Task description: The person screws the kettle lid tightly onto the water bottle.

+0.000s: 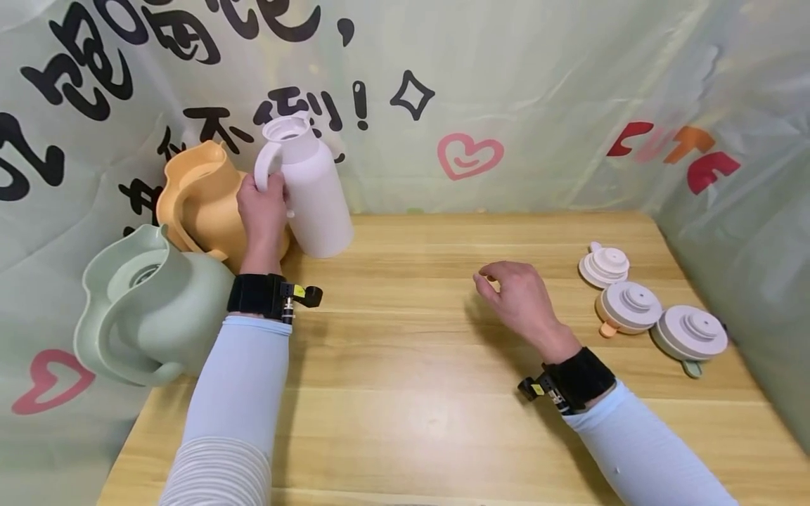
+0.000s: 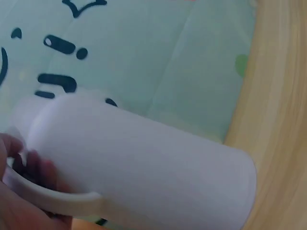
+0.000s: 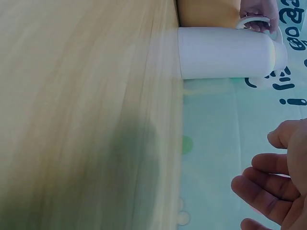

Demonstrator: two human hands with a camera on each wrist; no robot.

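Sleeved forearms reach in from the table's (image 1: 405, 436) near edge. Left hand (image 1: 262, 211) grips the white jug's (image 1: 316, 197) handle at the far-left corner, jug upright, slightly tilted; right hand (image 1: 515, 295) hovers mid-table, loosely curled, empty, well apart.

white jug (image 1: 313, 190), lidless, upright, table's far-left

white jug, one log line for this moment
left hand grips white jug handle | jug upright, lidless | right hand open, holds nothing | three lids right
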